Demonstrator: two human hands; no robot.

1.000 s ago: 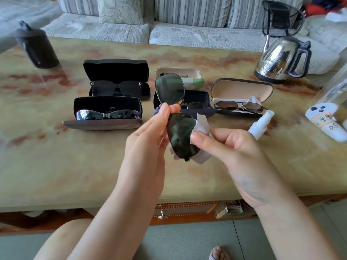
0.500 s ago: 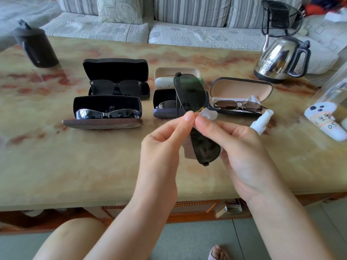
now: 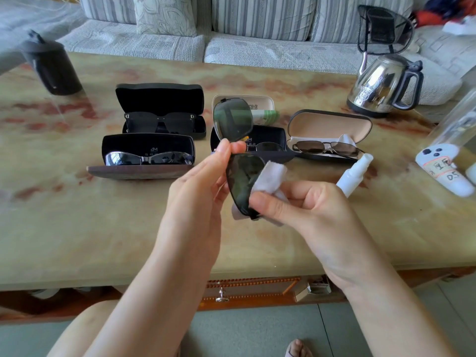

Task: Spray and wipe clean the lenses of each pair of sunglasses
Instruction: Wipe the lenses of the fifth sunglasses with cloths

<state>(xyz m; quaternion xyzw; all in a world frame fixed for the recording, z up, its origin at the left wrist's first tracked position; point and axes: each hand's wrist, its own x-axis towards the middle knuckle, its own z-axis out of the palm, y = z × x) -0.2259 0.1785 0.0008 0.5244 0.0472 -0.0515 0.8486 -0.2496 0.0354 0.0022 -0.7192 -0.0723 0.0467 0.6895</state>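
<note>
The left hand (image 3: 195,202) pinches the clip-on sunglasses (image 3: 233,122) at the bridge between thumb and forefinger. It holds them upright above the tabletop (image 3: 77,228), one lens over the other. The right hand (image 3: 316,212) grips a white cloth (image 3: 270,176) with curled fingers and presses it against the lower lens. The spray bottle (image 3: 354,173) is on the tabletop just right of that hand. Farther back, an open tan case (image 3: 329,124) and two open black cases (image 3: 159,99) each hold sunglasses.
</note>
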